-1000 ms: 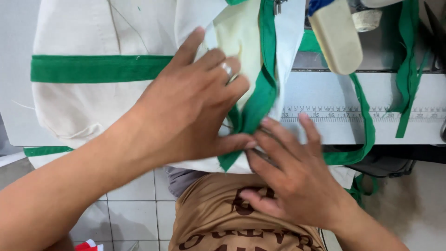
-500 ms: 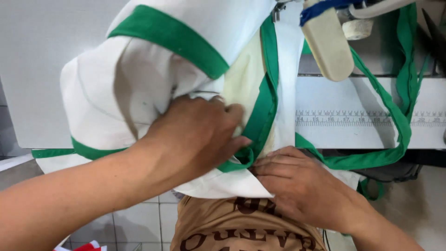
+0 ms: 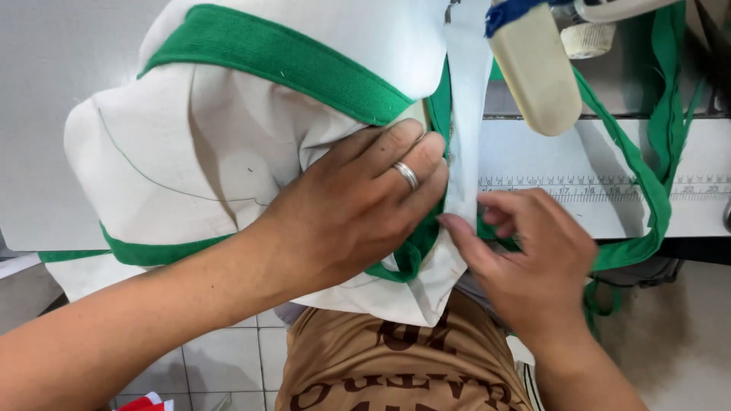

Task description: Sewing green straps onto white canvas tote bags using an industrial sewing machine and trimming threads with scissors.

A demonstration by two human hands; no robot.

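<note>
Since half a second ago the cream garment [image 3: 228, 152] has bunched higher on the surface [image 3: 46, 114], left hand [image 3: 358, 205] pressing its green binding [image 3: 411, 255], right hand [image 3: 525, 262] pinching the white strip [image 3: 466, 152]; alignment looks unfinished.

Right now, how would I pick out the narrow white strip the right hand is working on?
Start at the white sewing table with the ruler printed along its front edge. A narrow white strip runs straight down across it, between the left hand and right hand. Unlike the green-banded cream fabric beside it, it is plain white, and the right fingertips pinch its lower end.
</note>
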